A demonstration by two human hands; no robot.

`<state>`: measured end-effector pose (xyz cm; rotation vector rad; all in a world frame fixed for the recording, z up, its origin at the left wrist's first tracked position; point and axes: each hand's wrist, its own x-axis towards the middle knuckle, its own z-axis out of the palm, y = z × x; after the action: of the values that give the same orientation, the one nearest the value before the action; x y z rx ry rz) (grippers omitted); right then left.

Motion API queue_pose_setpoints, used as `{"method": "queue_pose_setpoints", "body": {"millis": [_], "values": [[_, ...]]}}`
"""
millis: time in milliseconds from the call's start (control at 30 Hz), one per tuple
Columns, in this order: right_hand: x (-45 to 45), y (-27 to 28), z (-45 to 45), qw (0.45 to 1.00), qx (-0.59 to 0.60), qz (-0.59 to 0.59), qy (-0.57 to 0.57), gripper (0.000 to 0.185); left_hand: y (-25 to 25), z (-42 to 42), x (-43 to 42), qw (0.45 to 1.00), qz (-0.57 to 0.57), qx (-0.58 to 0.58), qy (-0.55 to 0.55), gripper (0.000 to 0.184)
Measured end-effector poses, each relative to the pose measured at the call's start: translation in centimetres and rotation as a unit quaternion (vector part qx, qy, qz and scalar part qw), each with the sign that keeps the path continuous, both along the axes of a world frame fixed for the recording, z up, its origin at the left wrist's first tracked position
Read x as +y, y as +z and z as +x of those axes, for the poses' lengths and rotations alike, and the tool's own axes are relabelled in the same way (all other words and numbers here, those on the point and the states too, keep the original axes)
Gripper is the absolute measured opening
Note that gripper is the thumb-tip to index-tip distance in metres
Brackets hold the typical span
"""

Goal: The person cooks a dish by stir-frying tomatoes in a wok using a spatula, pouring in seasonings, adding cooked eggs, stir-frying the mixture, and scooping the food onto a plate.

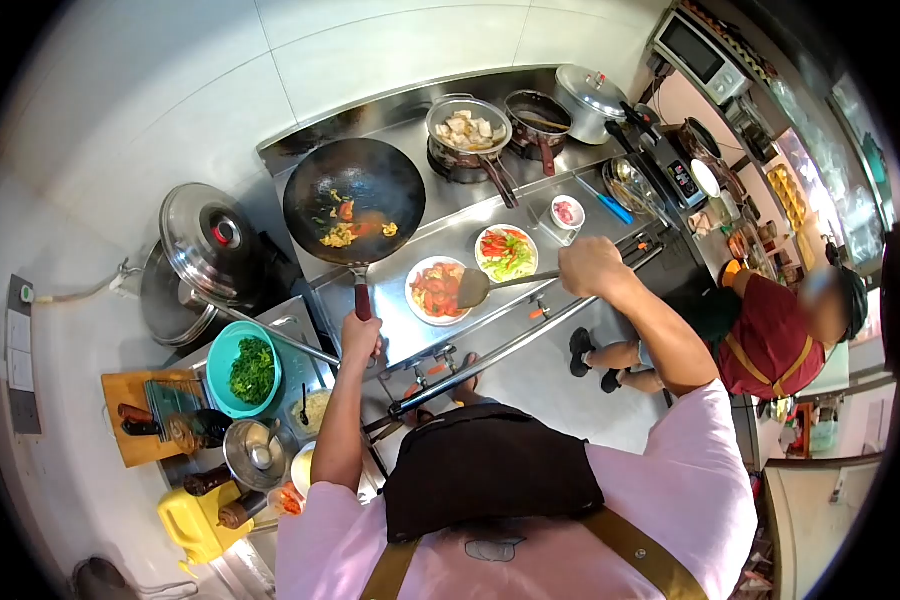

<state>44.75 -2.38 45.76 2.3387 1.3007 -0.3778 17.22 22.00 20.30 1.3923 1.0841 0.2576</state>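
Note:
My left hand (360, 338) is wrapped round the red handle of a black wok (355, 180) on the stove. Inside the wok lie bits of egg and tomato (340, 236). My right hand (590, 268) grips a spatula (475, 288), its blade over the right edge of a plate of cut tomatoes (437, 290). Just beyond the spatula's shaft stands a plate of red and green pepper strips (507, 252). A small white bowl with pinkish pieces (567, 212) sits to the right of that plate.
Behind are a pan of pale chunks (467, 130), a dark saucepan (537, 114) and a lidded pot (592, 92). A teal bowl of greens (245, 370) and a large lidded pot (210, 240) stand left. Another person (780, 335) is at the right counter.

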Motion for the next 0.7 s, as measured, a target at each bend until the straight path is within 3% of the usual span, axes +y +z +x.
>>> {"method": "queue_pose_setpoints", "body": {"millis": [100, 267, 367, 400, 433, 500, 600, 700], "values": [[-1.5, 0.2, -0.7, 1.000, -0.006, 0.003, -0.027, 0.020, 0.4, -0.1, 0.0, 1.000, 0.000, -0.008, 0.001, 0.010], [-6.7, -6.1, -1.1, 0.991, -0.040, 0.131, 0.002, 0.026, 0.0, -0.3, 0.1, 1.000, -0.006, -0.021, 0.004, 0.012], [-9.0, -8.6, -2.9, 0.985, -0.036, 0.161, -0.052, 0.028, 0.1, -0.4, 0.1, 1.000, -0.006, -0.028, -0.003, 0.013], [-9.8, -10.2, -3.4, 0.988, -0.002, 0.139, -0.074, 0.029, 0.2, -0.6, 0.0, 1.000, -0.007, -0.015, -0.004, 0.013], [-10.8, -11.6, -3.8, 0.974, 0.020, 0.200, -0.102, 0.027, 0.7, -0.5, -0.1, 1.000, -0.007, -0.005, -0.005, 0.014], [-11.8, -12.5, -4.5, 0.968, 0.020, 0.212, -0.136, 0.028, 0.8, -0.2, 0.1, 1.000, -0.010, -0.005, -0.003, 0.014], [-13.8, -16.2, -5.9, 0.949, 0.030, 0.284, -0.131, 0.030, 0.8, -0.3, 0.4, 1.000, -0.018, -0.009, -0.005, 0.013], [-14.2, -17.4, -6.7, 0.944, 0.063, 0.283, -0.157, 0.033, 1.5, -0.4, 0.0, 1.000, -0.026, -0.001, 0.003, 0.015]]}}
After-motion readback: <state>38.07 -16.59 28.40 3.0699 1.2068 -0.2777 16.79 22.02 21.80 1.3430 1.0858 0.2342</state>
